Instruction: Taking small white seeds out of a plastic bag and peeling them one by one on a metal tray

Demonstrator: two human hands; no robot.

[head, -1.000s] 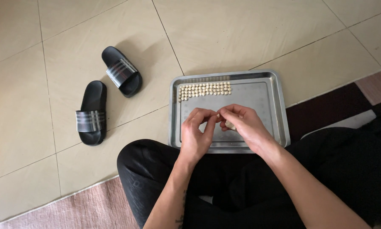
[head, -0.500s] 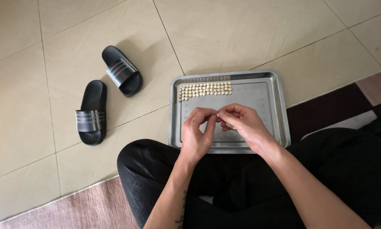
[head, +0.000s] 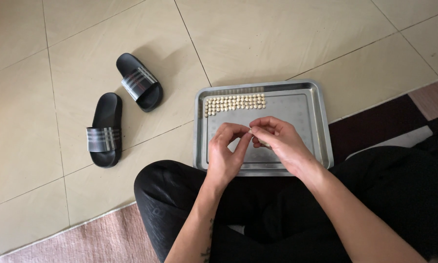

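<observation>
Both hands meet over the near half of a metal tray (head: 321,122) on the tiled floor. The left hand (head: 227,153) and right hand (head: 277,142) pinch a small pale bead (head: 251,130) between their fingertips, right where they touch; both are narrowly closed on it. The laid rows of beads (head: 234,103) lie at twelve o'clock from the hands, their long axis running nine to three along the tray's far edge, nearer the left hand. Two black striped slippers (head: 121,104) sit at ten o'clock. No labels or signs show.
</observation>
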